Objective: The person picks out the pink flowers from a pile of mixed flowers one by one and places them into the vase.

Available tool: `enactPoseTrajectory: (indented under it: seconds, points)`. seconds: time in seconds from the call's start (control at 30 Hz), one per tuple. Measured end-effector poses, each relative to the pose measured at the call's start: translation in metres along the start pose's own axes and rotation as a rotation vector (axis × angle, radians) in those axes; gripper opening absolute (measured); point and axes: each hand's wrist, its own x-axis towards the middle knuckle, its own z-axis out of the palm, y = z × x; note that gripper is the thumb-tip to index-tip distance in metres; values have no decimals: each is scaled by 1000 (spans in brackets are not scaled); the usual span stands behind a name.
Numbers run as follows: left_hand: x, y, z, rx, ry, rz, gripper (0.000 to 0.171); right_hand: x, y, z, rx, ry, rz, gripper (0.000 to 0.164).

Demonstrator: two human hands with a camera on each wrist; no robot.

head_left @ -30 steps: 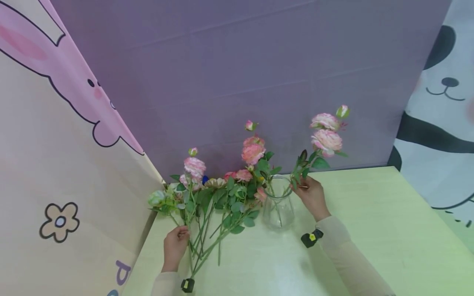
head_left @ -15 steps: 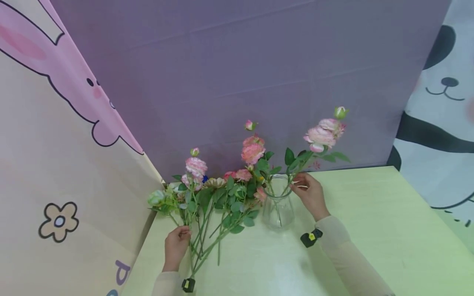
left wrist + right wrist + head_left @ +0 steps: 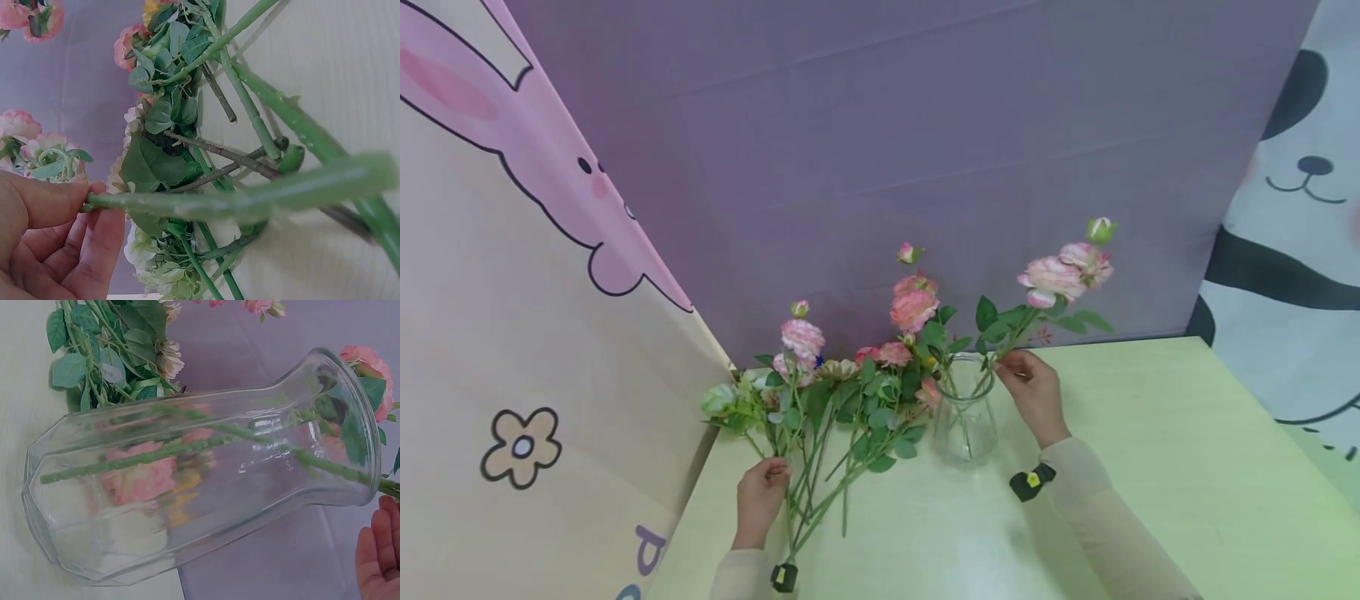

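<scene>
A clear glass vase (image 3: 964, 425) stands upright with two flower stems inside; a coral-pink flower (image 3: 913, 310) rises at its left. On the right a pale pink flower (image 3: 1054, 279) leans outward over the rim. Its stem (image 3: 325, 465) crosses the vase mouth, where my right hand (image 3: 1033, 398) holds it with curled fingers close to the glass; the thumb is outside the right wrist view. My left hand (image 3: 762, 497) pinches the green stem (image 3: 187, 203) of another pink-and-white flower (image 3: 802, 340) between thumb and finger. Its lower end points toward the left wrist camera.
Several loose flowers with leafy stems lie spread left of the vase, among them a pale green bloom (image 3: 718, 400) and cream ones (image 3: 169, 360). The pale table (image 3: 1150, 467) meets a purple backdrop (image 3: 865, 167) behind and a rabbit-printed panel (image 3: 587, 375) at left.
The pale pink flower has turned and tipped toward the vase, its stem sinking into the mouth. My right hand has shifted only slightly. My left hand and its flower have drifted slightly right.
</scene>
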Motion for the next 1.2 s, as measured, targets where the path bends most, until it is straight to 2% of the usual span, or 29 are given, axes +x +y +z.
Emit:
enactPoseTrajectory:
  seconds: [0.27,0.47,0.7,0.93,1.2]
  points:
    - [-1,6,1,12,8,0,18,0,-2,1,-54,3,64,28]
    - [-3,8,1,20,-11,11,20,0,-4,3,-88,-37,38,22]
    - [-5,11,0,21,-15,14,20,-2,-5,6,-176,-71,-165,11]
    - [-8,16,5,3,-10,31,19,-1,-5,11,-282,-105,-324,5]
    - [-10,24,13,14,15,122,16,-2,-3,13,-361,-108,-383,7]
